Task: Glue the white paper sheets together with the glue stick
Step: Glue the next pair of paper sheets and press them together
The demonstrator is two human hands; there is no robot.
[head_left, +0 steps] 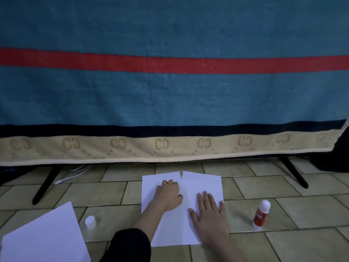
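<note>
Pressing hands (186, 203) on joined sheets (204, 184); glue stick (261, 214) upright, uncapped.

L hand (168, 193) reaches fwd from a dark sleeve (130, 244), forearm bare, angled up and to the right; fingers curled under at the knuckles, thumb out to the right, fist-like, pressing down, nothing gripped. R hand (208, 214) lies flat just beside it, palm down, fingers straight and slightly spread, pointing fwd, thumb out to the left; R forearm bare, runs off the bottom edge. Hands near each other, not touching
</note>
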